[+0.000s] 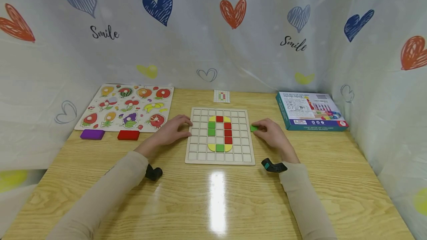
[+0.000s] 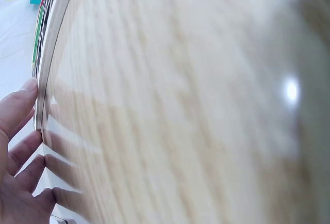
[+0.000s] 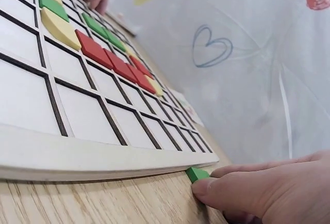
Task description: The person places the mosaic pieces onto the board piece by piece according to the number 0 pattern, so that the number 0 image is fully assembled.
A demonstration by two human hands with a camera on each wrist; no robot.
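Pinching a green tile (image 3: 197,174) just off the grid board's (image 1: 220,160) right edge, the right hand (image 1: 271,133) has something light, stiff and thin (likely slippery on its flat faces), best gripped by its edges. Left hand (image 1: 171,130) lies relaxed against the board's left edge.

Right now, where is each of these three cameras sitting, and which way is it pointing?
Head: worn on the head, looking forward and down at the grid board on the wooden table; both sleeves, left hand and right hand show.
Left wrist: low by the table, facing the board's edge; left fingers touch it.
Right wrist: low at table level, looking across the board; right fingers pinch a green tile.
Shared: head and right wrist both show the coloured tiles.
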